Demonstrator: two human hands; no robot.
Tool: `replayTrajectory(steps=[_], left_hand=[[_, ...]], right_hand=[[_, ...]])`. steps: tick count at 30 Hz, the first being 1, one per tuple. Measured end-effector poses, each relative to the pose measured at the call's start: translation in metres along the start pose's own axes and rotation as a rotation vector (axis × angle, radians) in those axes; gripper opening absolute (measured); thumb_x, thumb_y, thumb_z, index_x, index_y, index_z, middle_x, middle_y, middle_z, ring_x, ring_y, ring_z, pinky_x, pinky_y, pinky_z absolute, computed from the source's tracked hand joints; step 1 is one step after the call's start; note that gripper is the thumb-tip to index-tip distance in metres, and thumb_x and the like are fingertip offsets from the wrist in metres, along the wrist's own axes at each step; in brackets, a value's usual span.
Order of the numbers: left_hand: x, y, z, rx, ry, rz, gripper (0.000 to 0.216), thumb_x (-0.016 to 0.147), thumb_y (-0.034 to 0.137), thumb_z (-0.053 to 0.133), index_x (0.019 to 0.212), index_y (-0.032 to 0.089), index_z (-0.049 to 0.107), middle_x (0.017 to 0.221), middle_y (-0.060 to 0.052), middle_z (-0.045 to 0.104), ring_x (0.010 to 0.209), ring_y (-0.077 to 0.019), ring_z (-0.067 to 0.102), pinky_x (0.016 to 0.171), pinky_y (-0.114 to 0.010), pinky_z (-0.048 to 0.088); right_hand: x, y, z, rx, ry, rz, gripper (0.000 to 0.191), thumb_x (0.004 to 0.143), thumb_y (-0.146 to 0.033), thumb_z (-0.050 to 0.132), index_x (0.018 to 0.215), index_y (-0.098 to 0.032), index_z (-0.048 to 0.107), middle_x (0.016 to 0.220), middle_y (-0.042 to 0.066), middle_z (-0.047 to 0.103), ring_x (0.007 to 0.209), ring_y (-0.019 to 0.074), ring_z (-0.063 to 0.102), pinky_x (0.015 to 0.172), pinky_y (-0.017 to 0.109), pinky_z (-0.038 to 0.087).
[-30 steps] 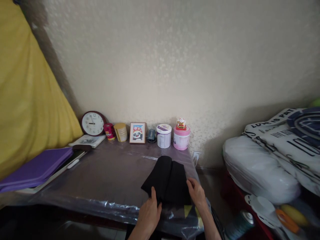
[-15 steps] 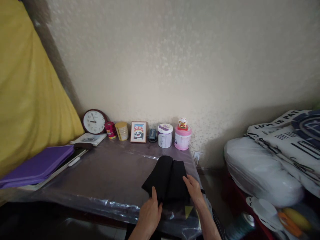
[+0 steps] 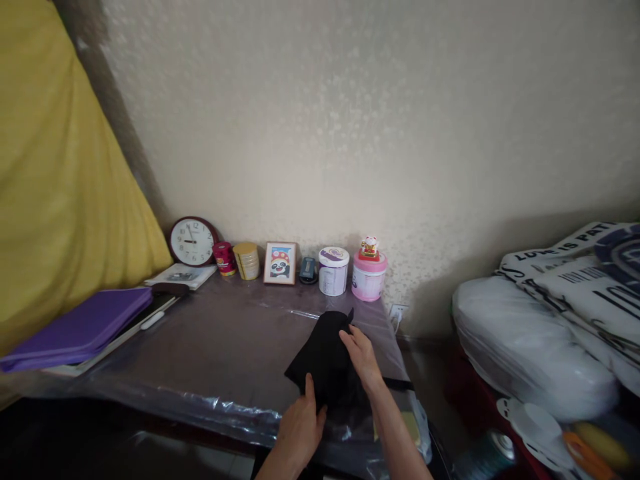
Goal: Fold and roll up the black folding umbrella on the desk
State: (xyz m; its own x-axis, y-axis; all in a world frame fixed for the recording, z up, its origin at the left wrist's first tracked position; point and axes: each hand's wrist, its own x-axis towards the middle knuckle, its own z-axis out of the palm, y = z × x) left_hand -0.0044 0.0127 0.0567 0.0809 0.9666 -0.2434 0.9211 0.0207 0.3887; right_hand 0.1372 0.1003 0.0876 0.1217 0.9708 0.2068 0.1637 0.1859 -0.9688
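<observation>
A piece of black cloth [image 3: 320, 360] lies partly folded near the right end of the table, by its front edge. My left hand [image 3: 303, 423] is at the cloth's near edge, its index finger stretched along the top and its thumb by the edge; the other fingers are curled and mostly hidden. My right hand [image 3: 360, 350] pinches the cloth's right flap and holds it raised and turned over toward the left. A small corner of fabric sticks up beyond its fingertips.
Along the wall stand a clock [image 3: 194, 241], a picture frame [image 3: 280, 264], a purple-white tub [image 3: 333, 272] and a pink tub [image 3: 369, 279] bearing a cat figurine. A purple folder [image 3: 80, 328] lies left. Beyond the table's right edge are bagged bedding [image 3: 530, 343] and a can [image 3: 493, 453].
My right hand has moved left and away from me, carrying the right flap of the cloth over toward the left part. My left hand stays at the near edge.
</observation>
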Motion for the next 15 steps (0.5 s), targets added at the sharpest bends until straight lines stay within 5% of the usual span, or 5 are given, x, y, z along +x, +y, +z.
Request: replayTrajectory(steps=[8, 15], left_hand=[[0.002, -0.003, -0.004, -0.034, -0.014, 0.024, 0.062, 0.085, 0.029, 0.035, 0.137, 0.003, 0.013, 0.103, -0.015, 0.063, 0.094, -0.0222, 0.059, 0.073, -0.026, 0.038], [0.005, -0.003, 0.000, -0.045, -0.012, 0.030, 0.060, 0.085, 0.030, 0.036, 0.135, 0.001, 0.018, 0.105, -0.017, 0.062, 0.096, -0.0235, 0.059, 0.074, -0.027, 0.039]], right_hand=[[0.015, 0.017, 0.043, -0.195, -0.039, -0.049, 0.042, 0.077, -0.038, 0.049, 0.109, -0.012, 0.055, 0.087, 0.008, 0.066, 0.084, 0.0203, 0.061, 0.073, 0.030, 0.046], [0.016, 0.016, 0.057, -0.531, -0.137, 0.040, 0.038, 0.080, -0.028, 0.049, 0.113, -0.009, 0.052, 0.085, 0.010, 0.068, 0.091, 0.0216, 0.061, 0.076, 0.027, 0.043]])
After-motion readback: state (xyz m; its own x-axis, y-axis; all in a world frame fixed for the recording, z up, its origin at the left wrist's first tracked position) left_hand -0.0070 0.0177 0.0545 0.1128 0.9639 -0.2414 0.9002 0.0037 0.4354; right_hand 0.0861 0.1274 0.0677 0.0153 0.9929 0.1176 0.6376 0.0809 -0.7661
